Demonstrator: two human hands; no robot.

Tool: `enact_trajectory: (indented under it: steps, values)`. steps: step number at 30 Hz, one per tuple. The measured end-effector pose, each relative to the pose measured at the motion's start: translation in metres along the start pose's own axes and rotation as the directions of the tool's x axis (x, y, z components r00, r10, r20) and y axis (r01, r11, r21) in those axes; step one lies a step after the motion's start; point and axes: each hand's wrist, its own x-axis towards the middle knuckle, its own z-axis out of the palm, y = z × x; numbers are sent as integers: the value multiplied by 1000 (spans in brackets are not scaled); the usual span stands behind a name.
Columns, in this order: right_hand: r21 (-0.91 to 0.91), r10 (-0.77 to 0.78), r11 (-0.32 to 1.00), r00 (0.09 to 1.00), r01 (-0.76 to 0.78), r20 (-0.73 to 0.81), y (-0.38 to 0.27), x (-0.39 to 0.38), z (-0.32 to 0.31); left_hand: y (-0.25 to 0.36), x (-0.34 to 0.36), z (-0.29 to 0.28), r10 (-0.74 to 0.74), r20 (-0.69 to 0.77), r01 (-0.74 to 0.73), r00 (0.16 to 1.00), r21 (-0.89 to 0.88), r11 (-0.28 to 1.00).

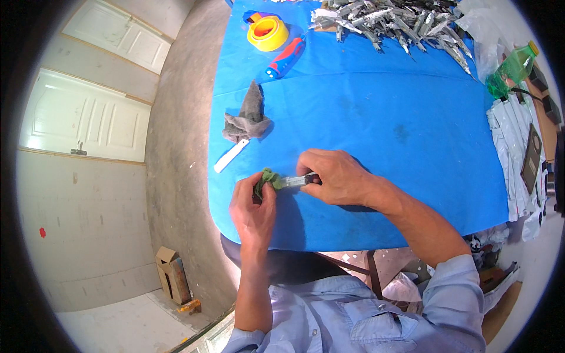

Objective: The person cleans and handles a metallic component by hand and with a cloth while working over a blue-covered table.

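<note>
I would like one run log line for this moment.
left hand: pinches green cloth; right hand: holds metal piece; contact: green cloth, metal piece; nearby: gray cloth, white strip

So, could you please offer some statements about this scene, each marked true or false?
1. The left hand holds a crumpled green cloth. True.
2. The right hand holds the red-and-blue tool. False: it holds a silvery piece; the tool lies on the table covering.
3. A grey cloth lies on the covering. True.
4. The green bottle is at the table's left. False: the bottle is at the right.
</note>
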Motion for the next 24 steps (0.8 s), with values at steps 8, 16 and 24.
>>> enact_trajectory:
  steps: [8, 16, 24]
  values:
    - [1, 16, 1000, 1000, -16, -3, 7, 1, 3, 30, -11, 24, 161, 67, -162, 985, 1, 987]
    - [28, 52, 998, 998, -53, 35, 1, 1, -1, 11, -1, 18, 105, 1, -105, 994, 18, 994]
    - [7, 45, 999, 999, -45, 25, -1, 1, -1, -2, 5, 9, 61, 3, -61, 998, 9, 998]
